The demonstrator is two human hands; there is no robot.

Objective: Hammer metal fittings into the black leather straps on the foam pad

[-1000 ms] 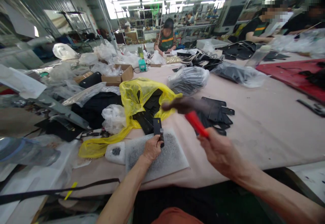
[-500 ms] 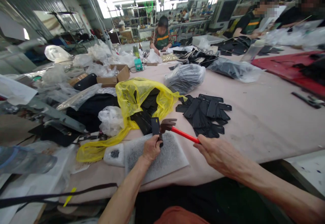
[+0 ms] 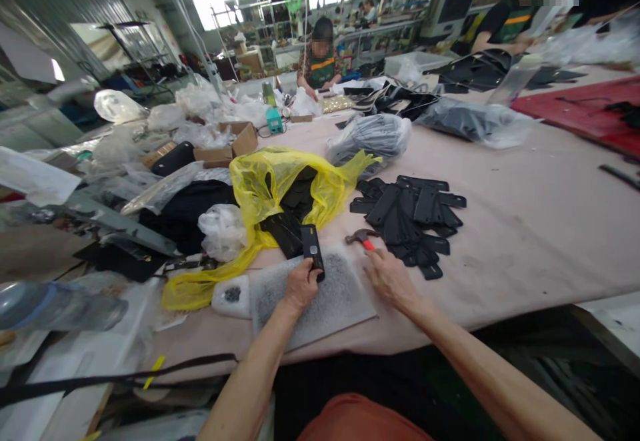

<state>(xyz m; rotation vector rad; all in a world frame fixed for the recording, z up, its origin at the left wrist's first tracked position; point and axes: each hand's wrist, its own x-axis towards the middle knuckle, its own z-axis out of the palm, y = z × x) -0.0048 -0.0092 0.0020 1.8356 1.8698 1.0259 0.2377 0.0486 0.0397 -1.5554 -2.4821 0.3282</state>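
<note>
My left hand [image 3: 301,285] pinches the lower end of a flat black piece [image 3: 312,244], which bears a small metal fitting near its middle. It is over a grey-white speckled slab [image 3: 345,287] at the table's near side. To the right, my right hand [image 3: 393,277] is closed around the red handle of a claw hammer [image 3: 362,235]. The hammer's head is apart from the black piece, just beyond the slab's right edge. A pile of similar black pieces [image 3: 410,214] lies beyond my right hand. More dark pieces fill an open yellow plastic bag [image 3: 255,184] behind my left hand.
A small white block [image 3: 231,296] adjoins the slab's left side. Clear-bagged grey pieces [image 3: 370,137] lie farther back. At left are an open cardboard box [image 3: 240,142], crumpled plastic and a large clear bottle [image 3: 60,304]. A co-worker [image 3: 323,61] sits across the table.
The hammer has moved right, away from the black piece, and its handle shows shorter. My right hand has come closer to the slab. The fitting on the black piece is now uncovered.
</note>
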